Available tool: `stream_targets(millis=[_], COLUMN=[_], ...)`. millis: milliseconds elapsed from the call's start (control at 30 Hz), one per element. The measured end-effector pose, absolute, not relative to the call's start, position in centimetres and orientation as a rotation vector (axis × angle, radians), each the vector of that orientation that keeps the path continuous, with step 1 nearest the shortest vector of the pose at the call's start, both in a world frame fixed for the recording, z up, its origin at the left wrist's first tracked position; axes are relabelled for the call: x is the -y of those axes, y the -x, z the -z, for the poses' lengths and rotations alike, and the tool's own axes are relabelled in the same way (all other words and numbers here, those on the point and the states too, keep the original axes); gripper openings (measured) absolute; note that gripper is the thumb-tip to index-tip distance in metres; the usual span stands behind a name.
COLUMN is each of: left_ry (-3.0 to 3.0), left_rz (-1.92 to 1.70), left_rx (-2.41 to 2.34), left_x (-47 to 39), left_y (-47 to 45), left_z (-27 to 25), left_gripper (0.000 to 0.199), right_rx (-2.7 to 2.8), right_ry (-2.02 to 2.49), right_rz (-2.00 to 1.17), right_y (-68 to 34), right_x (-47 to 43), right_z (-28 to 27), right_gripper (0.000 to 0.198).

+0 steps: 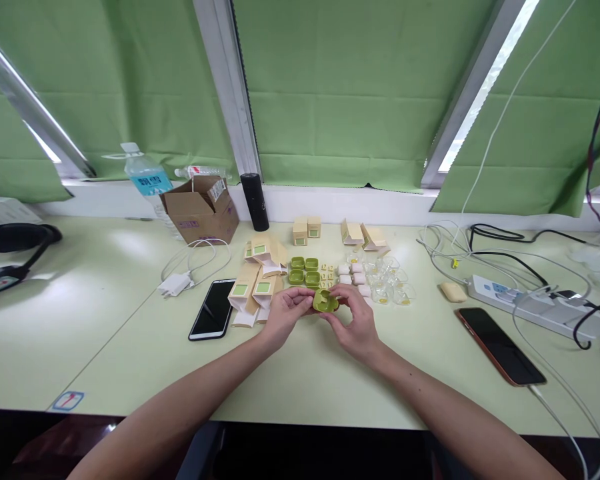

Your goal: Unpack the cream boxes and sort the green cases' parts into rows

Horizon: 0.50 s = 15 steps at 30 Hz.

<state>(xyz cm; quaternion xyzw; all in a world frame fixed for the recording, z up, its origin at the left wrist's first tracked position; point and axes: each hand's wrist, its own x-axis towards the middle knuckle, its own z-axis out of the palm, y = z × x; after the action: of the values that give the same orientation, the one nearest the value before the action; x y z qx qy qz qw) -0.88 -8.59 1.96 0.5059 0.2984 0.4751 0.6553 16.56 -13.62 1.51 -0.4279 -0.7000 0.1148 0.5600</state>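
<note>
A small green square cup (326,303) is held up just over the table between both my hands. My left hand (291,310) pinches its left side, and my right hand (355,320) grips its right side with thumb and fingers. Inside the cup a piece of the same green shows, too small to make out. Right behind my hands stand several more green cups (297,276). Beside them lie small yellowish pieces (327,275), whitish rounded blocks (359,278) and clear plastic covers (391,273). Cardboard boxes with green windows (265,285) lie near my left hand.
On the left are a phone (213,310), a white charger (175,285), a brown carton (203,212), a water bottle (147,177) and a black cylinder (255,202). On the right, another phone (501,346) lies beside a power strip (530,308) with tangled cables. Small boxes (307,231) stand at the back.
</note>
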Motion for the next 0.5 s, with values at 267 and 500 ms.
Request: stream_targets(millis=[267,500], left_ry=[-1.276,-1.308], left_rz=[-1.063,-1.075], left_rx=[-0.678,-0.712], left_x=[8.95,8.86], left_y=[1.07,0.88], left_z=[-2.32,-1.73], left_gripper=[0.051,0.055], right_rx=[1.715,1.734], right_ry=[1.028,1.030], right_rz=[-0.186,-0.157], right_y=[-16.78,-17.10], right_x=[13.51,13.24], right_z=[-1.58,-1.22], right_gripper=[0.026,0.031])
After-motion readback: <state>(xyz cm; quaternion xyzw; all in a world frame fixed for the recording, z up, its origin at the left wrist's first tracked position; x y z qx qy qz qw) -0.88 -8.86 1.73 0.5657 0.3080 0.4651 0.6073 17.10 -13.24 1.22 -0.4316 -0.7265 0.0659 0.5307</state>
